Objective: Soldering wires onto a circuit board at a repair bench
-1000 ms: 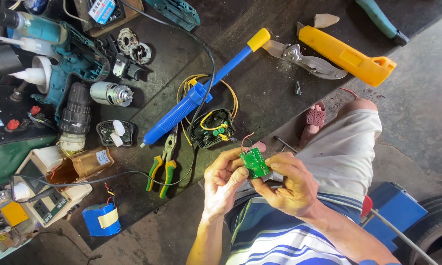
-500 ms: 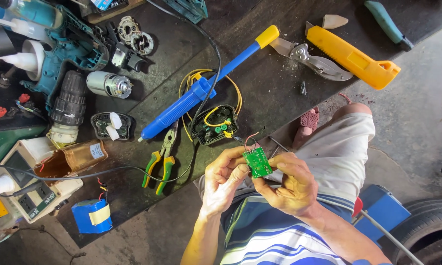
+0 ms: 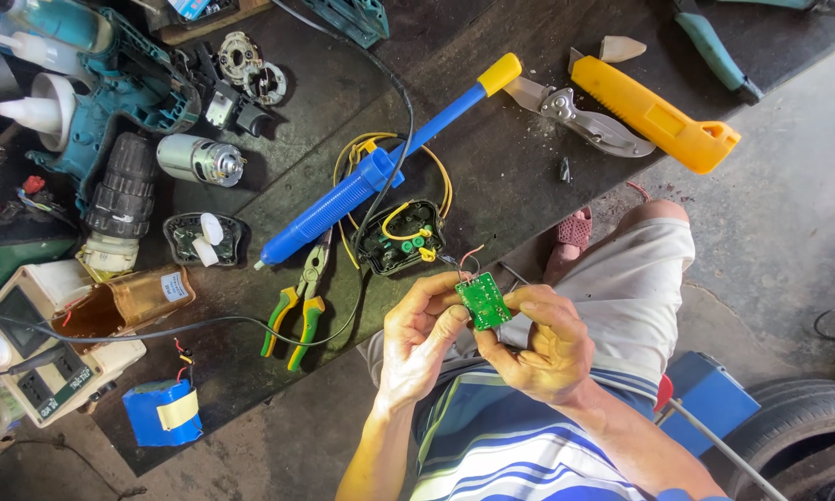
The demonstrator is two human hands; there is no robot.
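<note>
Both hands meet over the person's lap at about 6 o'clock in the head view, pinching a small green circuit board (image 3: 482, 301) between them. The left hand (image 3: 419, 341) grips the board's edge on the 9 o'clock side with thumb and fingertips closed on it, while the right hand (image 3: 545, 345) is closed on the 3 o'clock edge, thumb lying under the board. Thin red wires (image 3: 468, 257) rise from the board toward 12 o'clock, toward a black housing with yellow wiring (image 3: 401, 239) that lies on the dark worktop (image 3: 510, 158) just beyond the fingers. At 10 o'clock from the board, a long blue desoldering pump with a yellow cap (image 3: 380, 169) lies slanted across the worktop, and pliers with green and yellow handles (image 3: 295, 306) rest just below its tip. Farther toward 9 o'clock sit a small silver motor (image 3: 199, 160), a black drill chuck (image 3: 121, 190) and a teal drill housing (image 3: 125, 88). A blue battery pack wrapped in yellow tape (image 3: 162, 411) sits near the worktop's edge at 8 o'clock, next to a cream-coloured box with sockets (image 3: 46, 371). At 1 o'clock a yellow-handled knife (image 3: 649, 111) lies well apart from the hands.
</note>
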